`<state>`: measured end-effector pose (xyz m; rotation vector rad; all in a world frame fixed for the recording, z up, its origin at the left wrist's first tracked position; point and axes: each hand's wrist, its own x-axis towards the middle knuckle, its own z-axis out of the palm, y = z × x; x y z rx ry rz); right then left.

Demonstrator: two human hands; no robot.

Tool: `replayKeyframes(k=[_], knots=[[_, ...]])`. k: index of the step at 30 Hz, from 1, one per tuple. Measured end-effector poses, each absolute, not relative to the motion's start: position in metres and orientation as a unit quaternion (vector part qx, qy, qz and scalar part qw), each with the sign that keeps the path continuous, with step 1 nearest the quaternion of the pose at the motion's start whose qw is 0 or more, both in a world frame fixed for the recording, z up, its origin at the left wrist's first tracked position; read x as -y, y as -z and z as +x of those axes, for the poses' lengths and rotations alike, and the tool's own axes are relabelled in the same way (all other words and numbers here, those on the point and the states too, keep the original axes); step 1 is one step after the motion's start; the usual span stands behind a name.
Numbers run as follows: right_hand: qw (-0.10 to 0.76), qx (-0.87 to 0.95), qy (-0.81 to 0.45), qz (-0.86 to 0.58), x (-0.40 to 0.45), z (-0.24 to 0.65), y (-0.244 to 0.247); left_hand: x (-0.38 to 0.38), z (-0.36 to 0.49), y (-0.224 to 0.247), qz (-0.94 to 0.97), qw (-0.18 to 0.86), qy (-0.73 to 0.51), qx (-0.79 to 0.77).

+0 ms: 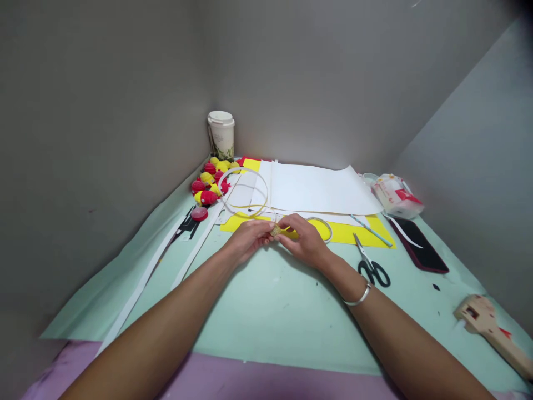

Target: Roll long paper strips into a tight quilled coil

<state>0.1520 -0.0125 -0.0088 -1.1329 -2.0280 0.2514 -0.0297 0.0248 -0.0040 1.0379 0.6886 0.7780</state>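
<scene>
My left hand (252, 239) and my right hand (303, 239) meet over the middle of the table. Between their fingertips is a small, textured golden-tan piece (275, 230), partly covered by the fingers; its kind is too small to make out. Both hands are closed on it in a pinch. A thin pale strip (266, 191) curls in a big loop behind my left hand, seeming to run to the fingers. Just past my right hand lies another narrow strip coil (331, 230), over yellow sheets (341, 233).
White paper (320, 189) lies at the back. Red and yellow crocheted pieces (206, 197), a lidded cup (221, 136) and long white strips (144, 283) are left. Scissors (370, 266), a phone (420, 244), a tissue pack (397, 195) and a glue gun (485, 325) are right.
</scene>
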Motion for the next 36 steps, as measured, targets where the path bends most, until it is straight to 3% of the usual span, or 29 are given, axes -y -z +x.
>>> replayKeyframes(k=[36], knots=[[0.428,0.782,-0.126,-0.435,0.0096,0.1469,0.0115,-0.0267,-0.0298,0.0034,0.437,0.751,-0.372,-0.325]])
